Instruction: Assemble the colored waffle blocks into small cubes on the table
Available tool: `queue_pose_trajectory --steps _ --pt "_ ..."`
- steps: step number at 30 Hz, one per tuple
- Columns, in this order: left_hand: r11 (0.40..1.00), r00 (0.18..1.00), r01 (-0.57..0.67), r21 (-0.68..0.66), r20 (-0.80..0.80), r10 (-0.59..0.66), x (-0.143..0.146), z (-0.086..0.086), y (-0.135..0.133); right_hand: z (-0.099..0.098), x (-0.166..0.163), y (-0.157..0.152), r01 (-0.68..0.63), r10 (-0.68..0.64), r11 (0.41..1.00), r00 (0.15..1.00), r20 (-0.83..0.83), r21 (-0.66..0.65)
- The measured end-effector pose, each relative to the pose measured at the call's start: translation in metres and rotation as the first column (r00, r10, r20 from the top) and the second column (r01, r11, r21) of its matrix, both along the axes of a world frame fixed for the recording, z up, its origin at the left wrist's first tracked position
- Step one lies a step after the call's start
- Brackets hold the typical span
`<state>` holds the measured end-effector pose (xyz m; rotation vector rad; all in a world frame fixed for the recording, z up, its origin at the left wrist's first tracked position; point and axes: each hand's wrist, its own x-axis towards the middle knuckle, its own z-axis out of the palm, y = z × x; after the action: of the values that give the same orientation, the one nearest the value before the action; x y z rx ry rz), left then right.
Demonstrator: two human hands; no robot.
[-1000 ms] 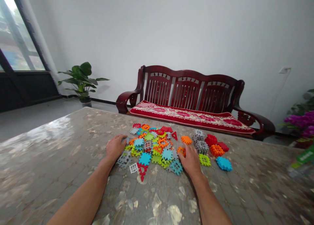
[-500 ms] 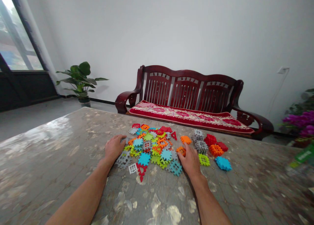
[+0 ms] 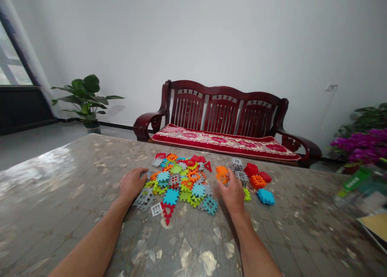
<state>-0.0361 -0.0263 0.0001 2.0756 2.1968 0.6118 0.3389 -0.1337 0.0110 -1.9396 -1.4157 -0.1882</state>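
Observation:
A loose pile of interlocking waffle blocks [image 3: 171, 196] in blue, lime, orange, red and grey lies on the table. My left hand [image 3: 133, 185] rests at the pile's left side, fingers stretched over its edge beside grey blocks [image 3: 144, 199], holding nothing. To the right of the pile, my right hand [image 3: 232, 193] pinches an orange waffle block [image 3: 223, 178] between thumb and fingers. That block is right up against another orange block [image 3: 221, 170]; whether they overlap fully is hard to see. Part of a lime block [image 3: 247, 194] is hidden behind my right hand.
Grey [image 3: 241, 178], red [image 3: 250, 169], orange [image 3: 258, 181] and blue [image 3: 266, 196] block stacks stand to the right. A white window piece [image 3: 156, 209] and red triangle [image 3: 167, 213] lie in front. A wooden bench [image 3: 222, 111] is beyond the table [image 3: 90, 176]; a clear container [image 3: 353, 184] stands far right.
My right hand has moved the orange block away from me, up to the other orange block. My left hand stays by the pile. The camera view has turned slightly right.

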Motion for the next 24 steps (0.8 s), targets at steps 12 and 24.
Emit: queue_pose_trajectory --steps 12,24 --pt "1.0 1.0 0.002 0.004 0.027 -0.002 -0.002 -0.003 0.002 0.04 0.103 -0.011 0.425 -0.428 0.9 0.904 -0.011 -0.093" --pt "1.0 1.0 -0.005 -0.005 0.011 0.005 -0.002 -0.002 0.003 0.024 0.132 -0.015 0.449 -0.421 0.862 0.892 0.162 -0.233"
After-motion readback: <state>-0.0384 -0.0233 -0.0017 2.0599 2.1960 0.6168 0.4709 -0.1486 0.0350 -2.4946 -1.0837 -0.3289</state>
